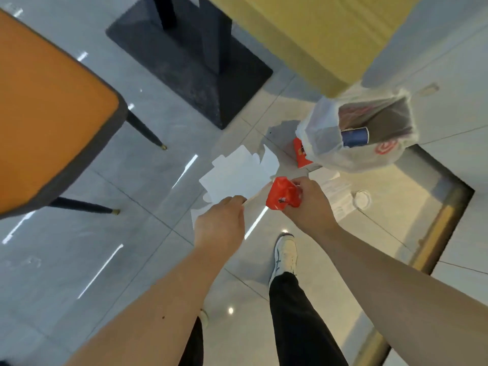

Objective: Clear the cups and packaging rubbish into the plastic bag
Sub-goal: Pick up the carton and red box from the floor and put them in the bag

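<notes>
A white plastic bag point(327, 143) stands open on the floor at the upper right, with a dark blue cup point(355, 137) lying inside it. My left hand point(220, 224) is closed on a bunch of white paper sheets point(235, 175) and a thin wooden stick. My right hand point(307, 204) grips a crumpled red wrapper point(282, 194), just below and left of the bag. Another red packet point(301, 153) lies on the floor against the bag's left side.
An orange chair point(50, 120) with dark legs stands at the left. A black table base point(190, 62) rises at the top centre, beside a yellow seat point(317, 35). A clear lid point(363, 199) lies on the floor right of my hand. My white shoe point(285, 254) is below.
</notes>
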